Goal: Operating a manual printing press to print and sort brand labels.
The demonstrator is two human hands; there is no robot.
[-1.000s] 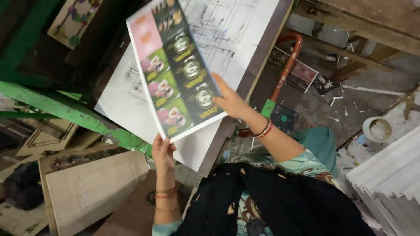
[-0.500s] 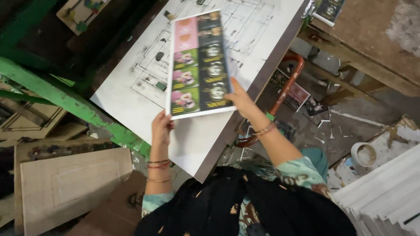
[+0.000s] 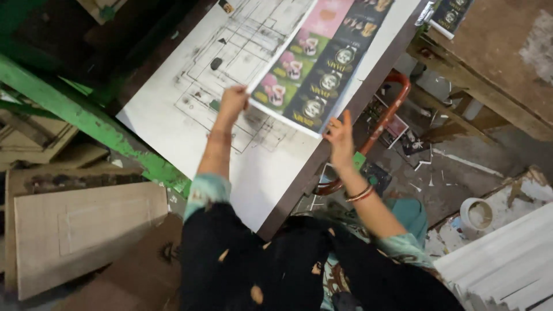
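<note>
The left hand [image 3: 232, 101] is pinching the near left corner of a glossy printed sheet with pink, green and black panels [image 3: 318, 68], fingers closed tight on its edge — the sheet is lying stretched out over the white table marked with thin black line drawings [image 3: 190, 86], reaching away toward the top of the view. The right hand [image 3: 340, 138] is sitting at the sheet's near right corner, fingers spread and pointing up, touching the paper's lower edge; whether it is actually gripping the corner or only pressing against it, I cannot tell. Red bangles [image 3: 360, 194] are circling the right wrist.

Just past the table's dark right edge, a curved orange metal pipe [image 3: 387, 115] is showing below, looping down toward the floor. To the left, a chipped green painted beam [image 3: 86, 121] is running diagonally under the table's corner, and a pale flat wooden board [image 3: 80, 230] is lying beneath it. Over on the far right — well apart from both hands — a white roll of tape [image 3: 477, 213] is resting beside stacked white strips [image 3: 507, 259].
</note>
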